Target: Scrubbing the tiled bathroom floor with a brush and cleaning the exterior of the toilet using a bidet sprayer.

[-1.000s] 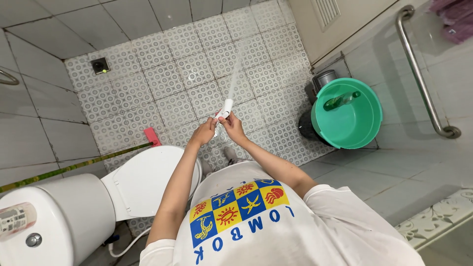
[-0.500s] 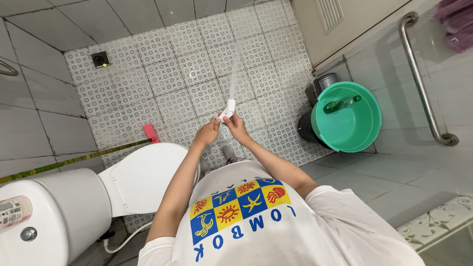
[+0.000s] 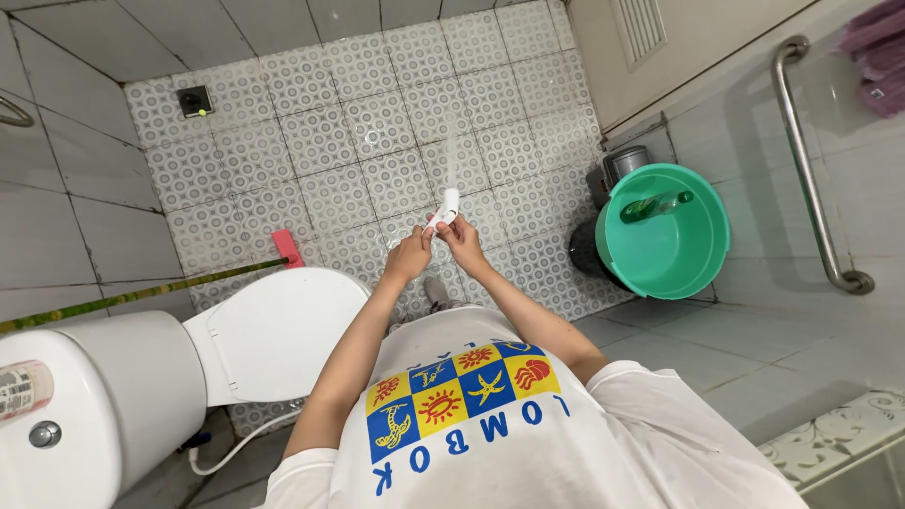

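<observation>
Over the patterned floor tiles, in front of our chest, we held a small white spray nozzle with both hands. Left hand closed round its lower end from below; right hand pinched it just beside, fingers curled on the body. Both hands were narrow, clasped on the nozzle, touching each other at the fingertips.

A thin jet of water left the nozzle tip and ran away from us toward the far tiles. Nozzle sat at the top of the two hands, head tilted slightly right, well above the floor.

Surroundings noted: white toilet with lid shut to our left, its cistern nearer the camera; a green-handled mop with pink head lying across behind the seat; a green bucket to the right holding a green bottle; a floor drain in the far left corner; a steel grab bar on the right wall.

Risks, as we judged them: wet fingers on smooth plastic could let the nozzle twist, swinging the jet onto the wall or our shirt. Water pooling on glazed tiles could make footing slippery. The hose was not visible, so snagging could not be ruled out.
</observation>
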